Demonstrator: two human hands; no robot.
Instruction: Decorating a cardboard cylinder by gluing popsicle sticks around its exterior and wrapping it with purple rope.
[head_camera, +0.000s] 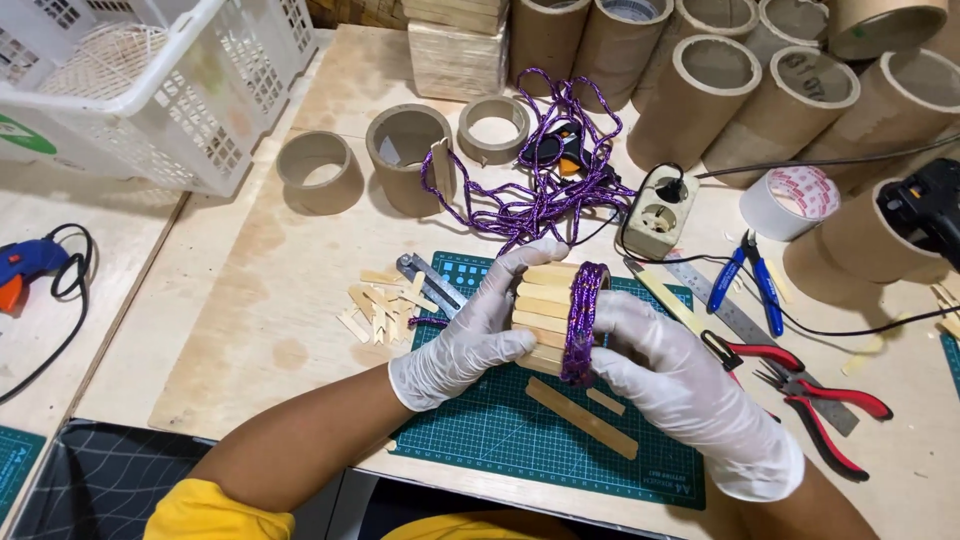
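Both gloved hands, left (470, 335) and right (668, 385), grip stick-covered tube (545, 312); keep purple cord (583, 322) wraps tight, side by side.

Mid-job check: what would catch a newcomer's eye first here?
Both gloved hands, left hand and right hand, grip a stick-clad cylinder banded with purple cord over the green cutting mat. Behind it lies a tangle of cord, with cardboard tubes stacked at the far right.

Left hand (470, 335): thin white disposable glove, wrinkled, cuff ending at wrist. Right hand (675, 375): matching white glove, cuff bunched at wrist. Forearms bare. Yellow garment (215, 512) at lower frame edge.
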